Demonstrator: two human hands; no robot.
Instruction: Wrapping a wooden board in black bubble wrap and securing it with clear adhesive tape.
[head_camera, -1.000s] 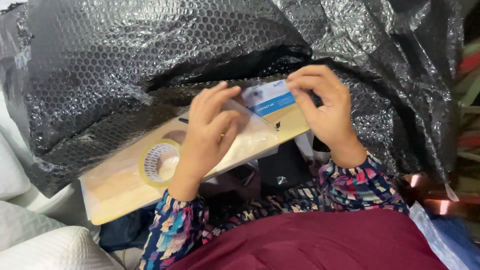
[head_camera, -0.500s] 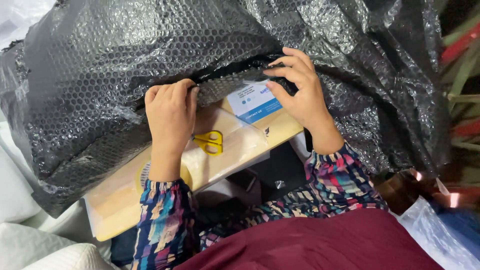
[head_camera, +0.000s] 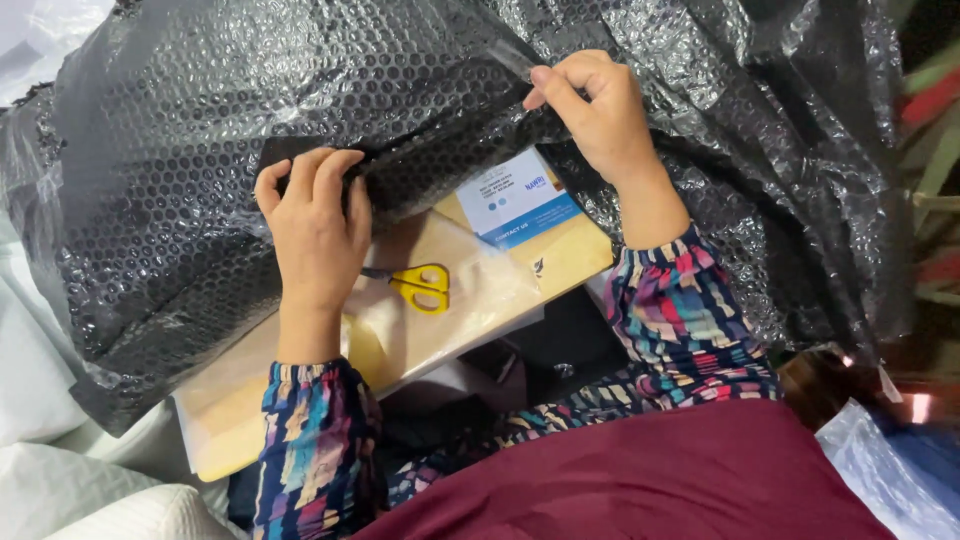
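The black bubble wrap (head_camera: 200, 150) now lies further down over the flat brown parcel (head_camera: 560, 250) than it did a moment ago. A second back, both hands were on the parcel itself, near its white and blue label (head_camera: 515, 200), and a roll of tape lay on the near end. Now the roll is out of sight, and yellow-handled scissors (head_camera: 420, 285) rest on the clear plastic sleeve (head_camera: 480, 290) that covers the middle of the parcel.

The left hand (head_camera: 315, 225) has its fingers curled over the lower edge of the bubble wrap, pressing it down onto the parcel, thumb tucked beneath. The right hand (head_camera: 595, 110) has risen to the upper part of the sheet; its thumb and forefinger are pinched together on what looks like a thin clear strip (head_camera: 510, 55), perhaps tape, lying on the wrap, though its exact nature is hard to tell.

Judging from this, the covering of the parcel looks well under way: the far end is already hidden under the sheet, while the near end, the label and the scissors remain bare. The parcel lies across the person's lap, above a dark red garment (head_camera: 650, 480), with white padded bags (head_camera: 60, 490) at the left.
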